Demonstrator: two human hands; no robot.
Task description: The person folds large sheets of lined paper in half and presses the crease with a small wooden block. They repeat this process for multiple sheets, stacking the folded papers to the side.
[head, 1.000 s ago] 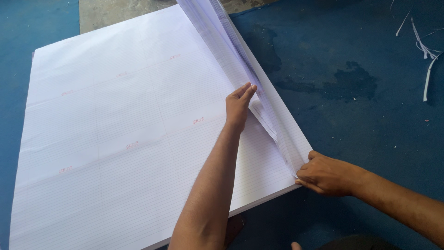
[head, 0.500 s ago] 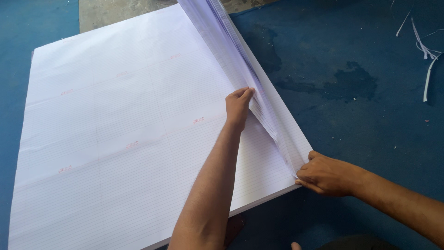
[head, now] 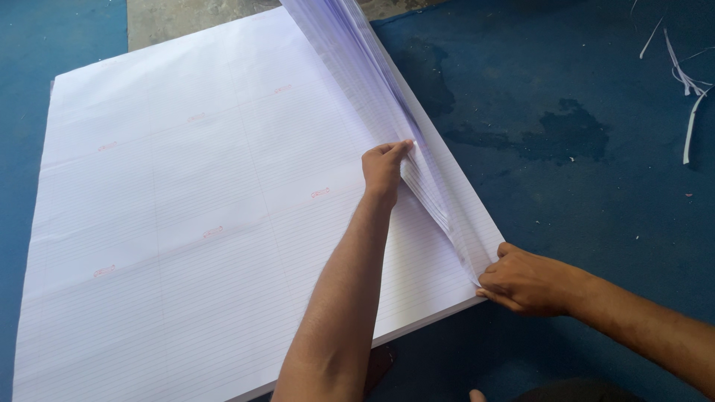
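A large stack of white ruled sheets (head: pixel 186 223) lies flat on a blue bench (head: pixel 581 201), filling the view from nine o'clock to the centre. Faint ruled lines run across the top sheet, and small red marks are scattered over it; six can be counted. Along the stack's right edge, a bundle of lifted sheets (head: pixel 357 82) rises in a fan toward twelve o'clock, curling away from the flat pile.

The left hand (head: pixel 386 167) sits near the centre, its fingers slid under the raised bundle, its grip narrow and pressed against the paper's underside. The right hand (head: pixel 525 281), at four o'clock, pinches the near right corner of the lifted sheets, its grip closed on that corner.

The bench surface shows dark stains (head: pixel 558 134) at two o'clock, well apart from the stack. A few thin white paper strips (head: pixel 689 89) lie at the upper right; roughly three or four, though the exact count cannot be told. A bare grey patch (head: pixel 194 18) shows beyond the stack at twelve o'clock. Nothing stands between the two hands and the paper.
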